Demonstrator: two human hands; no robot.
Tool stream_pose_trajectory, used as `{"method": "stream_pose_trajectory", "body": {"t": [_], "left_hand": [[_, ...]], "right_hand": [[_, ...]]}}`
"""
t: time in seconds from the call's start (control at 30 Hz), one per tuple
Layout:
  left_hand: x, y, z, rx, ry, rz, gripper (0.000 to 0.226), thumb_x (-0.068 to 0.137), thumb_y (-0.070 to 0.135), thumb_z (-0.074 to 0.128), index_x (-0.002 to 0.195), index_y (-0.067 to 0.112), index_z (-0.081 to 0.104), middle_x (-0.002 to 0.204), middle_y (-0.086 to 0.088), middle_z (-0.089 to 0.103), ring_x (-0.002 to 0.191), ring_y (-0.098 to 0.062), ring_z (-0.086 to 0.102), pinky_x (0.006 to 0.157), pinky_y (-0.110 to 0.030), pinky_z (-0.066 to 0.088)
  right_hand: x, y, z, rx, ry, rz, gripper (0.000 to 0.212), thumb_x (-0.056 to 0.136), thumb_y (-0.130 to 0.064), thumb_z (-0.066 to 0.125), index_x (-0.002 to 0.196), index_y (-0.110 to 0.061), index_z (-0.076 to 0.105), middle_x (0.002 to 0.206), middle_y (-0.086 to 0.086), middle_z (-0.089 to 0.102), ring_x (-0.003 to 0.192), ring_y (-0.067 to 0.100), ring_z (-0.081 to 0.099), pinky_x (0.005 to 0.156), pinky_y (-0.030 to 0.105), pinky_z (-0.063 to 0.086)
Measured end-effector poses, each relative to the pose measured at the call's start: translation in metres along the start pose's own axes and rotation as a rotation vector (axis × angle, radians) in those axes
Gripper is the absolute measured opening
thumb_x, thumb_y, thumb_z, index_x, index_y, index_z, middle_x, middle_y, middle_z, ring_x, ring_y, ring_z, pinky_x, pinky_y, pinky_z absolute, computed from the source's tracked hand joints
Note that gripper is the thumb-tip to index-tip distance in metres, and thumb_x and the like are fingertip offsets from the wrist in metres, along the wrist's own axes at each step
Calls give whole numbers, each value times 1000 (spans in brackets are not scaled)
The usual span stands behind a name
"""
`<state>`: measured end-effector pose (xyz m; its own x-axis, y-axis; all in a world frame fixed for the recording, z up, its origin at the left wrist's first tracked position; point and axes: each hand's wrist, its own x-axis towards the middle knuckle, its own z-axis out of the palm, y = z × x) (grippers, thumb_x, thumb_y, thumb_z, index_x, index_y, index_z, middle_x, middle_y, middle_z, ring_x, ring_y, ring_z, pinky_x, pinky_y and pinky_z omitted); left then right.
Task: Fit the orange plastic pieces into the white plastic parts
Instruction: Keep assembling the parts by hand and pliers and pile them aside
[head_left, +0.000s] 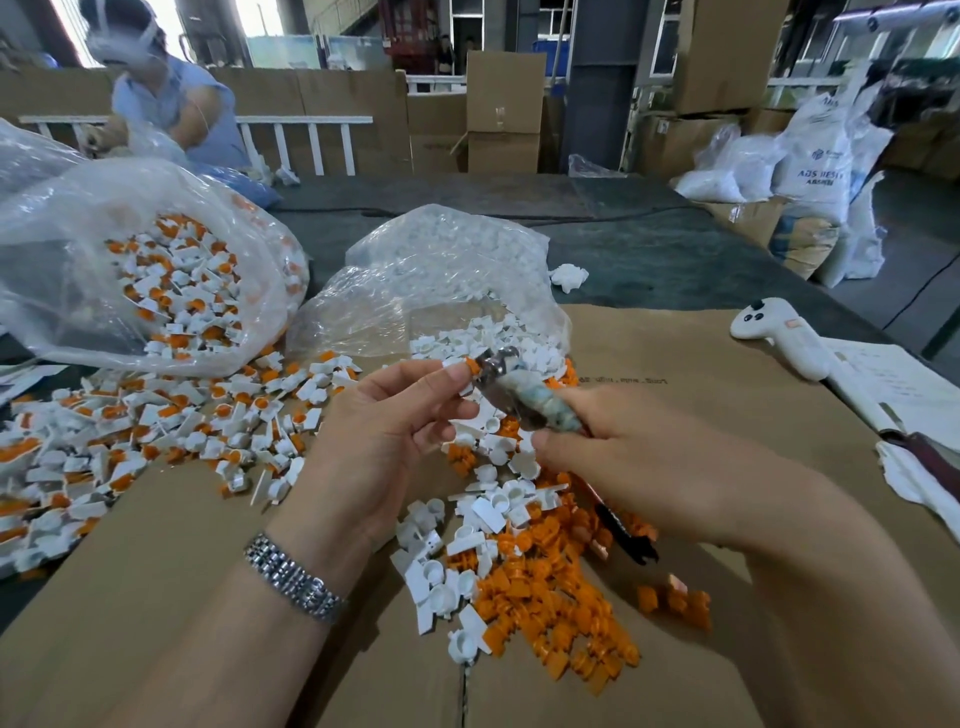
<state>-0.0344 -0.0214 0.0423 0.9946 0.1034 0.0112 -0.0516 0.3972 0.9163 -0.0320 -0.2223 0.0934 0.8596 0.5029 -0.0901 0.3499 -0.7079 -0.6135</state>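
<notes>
Our left grip (395, 410) pinches an orange-and-white piece (464, 370) at its fingertips; our right grip (623, 457) curls round a taped tool (524, 395) touching it.

Stacked cardboard boxes (503, 111) behind white railing (291, 140)

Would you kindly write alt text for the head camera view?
A person's left hand pinches a white part with an orange piece while the right hand presses a wrapped tool onto it, above loose orange pieces and white parts on cardboard.
</notes>
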Motion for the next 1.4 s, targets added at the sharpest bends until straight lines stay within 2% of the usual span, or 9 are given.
{"method": "stream_pose_trajectory", "body": {"t": [0.2, 0.4, 0.73, 0.83, 0.93, 1.03, 1.17, 1.3, 1.4], "left_hand": [[-1, -1, 0, 46, 29, 46, 13, 73, 17, 83, 84, 11, 77, 82, -10, 74, 70, -16, 71, 58, -19, 55], [1, -3, -2, 73, 45, 46, 10, 70, 17, 83, 77, 12, 78, 79, -10, 74, 69, -15, 71, 58, -19, 55], [0, -7, -1, 94, 44, 2, 23, 73, 20, 79, 88, 3, 77, 80, -14, 75, 74, -19, 75, 60, -18, 57], [0, -5, 0, 97, 30, 51, 13, 80, 23, 77, 82, 11, 80, 79, -13, 74, 75, -22, 74, 64, -22, 59], [1, -4, -2, 147, 43, 84, 14, 84, 26, 76, 85, 12, 79, 79, -11, 73, 76, -22, 73, 67, -24, 60], [-1, -2, -5, 223, 48, 101, 17, 87, 28, 76, 89, 11, 77, 79, -8, 73, 76, -21, 73, 70, -24, 60], [1, 2, -13, 634, 191, 198, 11, 90, 26, 76, 86, 17, 76, 72, 0, 76, 67, -10, 72, 62, -17, 56], [7, 6, -35, 1304, 497, 297, 10, 96, 29, 71, 88, 23, 71, 85, 4, 70, 74, -16, 64, 57, -30, 47], [9, 8, -49, 1544, 599, 314, 4, 95, 18, 69, 96, 21, 71, 104, -5, 63, 77, -19, 53, 56, -29, 37]], "right_hand": [[1, -8, 7, -50, 7, 26, 27, 105, -39, 44, 92, -17, 53, 88, 4, 62, 69, 12, 54, 61, 26, 45], [7, -13, 26, -129, 103, 76, 31, 103, -51, 41, 87, -25, 48, 79, -2, 53, 64, 10, 48, 54, 25, 35], [13, -5, 30, -301, 168, 88, 44, 102, -56, 37, 88, -17, 53, 83, 3, 57, 69, 15, 50, 60, 30, 42], [11, -3, 26, -228, 204, 53, 48, 101, -58, 40, 79, -17, 54, 76, 3, 59, 65, 15, 53, 57, 32, 46], [7, -1, 22, -54, 152, 7, 52, 100, -58, 42, 80, -14, 61, 73, 8, 68, 64, 21, 63, 69, 45, 57], [3, 6, 12, 7, 153, 31, 53, 91, -69, 40, 81, -21, 62, 75, 4, 71, 65, 18, 66, 68, 43, 59], [8, 34, -2, -25, 304, 109, 45, 89, -69, 43, 85, -27, 57, 70, -7, 65, 60, 6, 60, 55, 32, 47], [17, 67, -3, -214, 338, 269, 25, 96, -54, 53, 91, -29, 50, 94, 0, 57, 76, 13, 54, 63, 35, 43], [24, 77, 2, -374, 320, 392, 41, 92, -57, 59, 113, -22, 55, 109, 5, 55, 99, 24, 55, 83, 43, 50]]}}
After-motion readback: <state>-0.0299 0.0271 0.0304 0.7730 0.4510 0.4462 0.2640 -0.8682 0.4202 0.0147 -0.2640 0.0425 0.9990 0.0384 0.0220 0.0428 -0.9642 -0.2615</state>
